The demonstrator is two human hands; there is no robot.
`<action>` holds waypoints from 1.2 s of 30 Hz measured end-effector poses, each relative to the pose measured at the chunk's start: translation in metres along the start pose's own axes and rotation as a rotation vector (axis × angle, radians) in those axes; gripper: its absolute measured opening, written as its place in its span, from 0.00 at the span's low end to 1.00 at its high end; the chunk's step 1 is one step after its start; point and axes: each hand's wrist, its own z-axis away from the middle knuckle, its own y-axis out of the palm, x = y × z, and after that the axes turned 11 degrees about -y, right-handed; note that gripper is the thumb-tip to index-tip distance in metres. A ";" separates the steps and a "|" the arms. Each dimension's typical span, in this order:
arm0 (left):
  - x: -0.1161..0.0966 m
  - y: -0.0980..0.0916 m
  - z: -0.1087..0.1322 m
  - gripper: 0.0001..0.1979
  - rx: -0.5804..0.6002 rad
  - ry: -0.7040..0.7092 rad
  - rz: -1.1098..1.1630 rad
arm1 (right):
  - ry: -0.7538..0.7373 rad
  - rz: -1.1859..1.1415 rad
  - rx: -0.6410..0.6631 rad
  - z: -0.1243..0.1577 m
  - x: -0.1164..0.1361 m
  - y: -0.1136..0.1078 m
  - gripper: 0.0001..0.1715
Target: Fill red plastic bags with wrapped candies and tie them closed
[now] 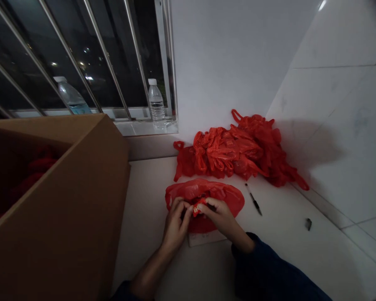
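Both hands meet over an open red plastic bag that lies spread on the white tabletop. My left hand pinches the left side of a small red packet with pale yellow marks. From the right, my right hand grips the same packet between thumb and fingers. Some dark, small items show inside the bag just behind the packet, too small to name. Under the bag's near edge, a white sheet or pad with faint writing sticks out.
A large cardboard box with red bags inside stands on the left. Along the wall lies a heap of red plastic bags. A pen and a small dark object lie to the right. Two bottles, one clear, stand by the barred window.
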 end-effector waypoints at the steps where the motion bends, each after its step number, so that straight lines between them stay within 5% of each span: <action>1: 0.000 0.000 0.000 0.12 -0.002 -0.001 -0.004 | 0.013 -0.033 0.006 0.000 0.000 0.000 0.17; 7: 0.001 -0.001 0.001 0.13 0.010 0.001 -0.033 | 0.012 0.044 0.069 -0.003 -0.001 -0.016 0.20; 12: 0.010 -0.002 0.001 0.15 -0.056 -0.003 -0.150 | -0.017 0.452 -0.147 -0.001 -0.017 -0.037 0.21; 17: 0.016 0.002 0.003 0.23 -0.061 -0.016 -0.207 | -0.130 0.743 -0.233 0.002 -0.021 -0.030 0.25; 24: 0.020 0.003 0.002 0.25 -0.076 0.012 -0.226 | -0.274 0.845 0.096 -0.003 -0.018 -0.006 0.21; 30: 0.022 0.004 0.002 0.26 -0.088 0.040 -0.233 | -0.189 0.917 0.034 -0.008 -0.023 -0.005 0.19; 36: 0.020 0.005 0.001 0.26 -0.065 0.014 -0.219 | -0.257 0.935 0.161 -0.018 -0.034 0.003 0.27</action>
